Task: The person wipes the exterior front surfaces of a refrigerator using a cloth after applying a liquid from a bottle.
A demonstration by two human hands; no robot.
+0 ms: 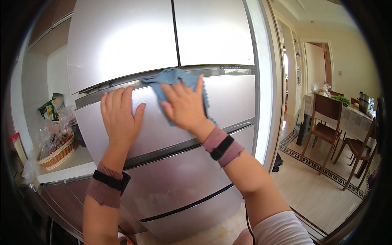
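Observation:
A multi-door refrigerator [171,180] with silvery fronts stands before me. My right hand [185,105] lies spread on a blue cloth [171,75], pressing it flat against the upper drawer front [231,101]; the cloth's top reaches over the drawer's upper edge and the dark gap under the doors. To the left, my left hand [119,114] rests on the same drawer front with its fingertips at the top edge and holds nothing. Both wrists wear a mauve band with a black strap.
At left, a wicker basket [58,153] with plastic bags stands on a counter [70,170], a green packet [58,105] behind it. A door frame [274,92] borders the refrigerator's right side. Beyond are wooden chairs [327,107] and a covered dining table [352,119]. A black cable [247,219] hangs at lower right.

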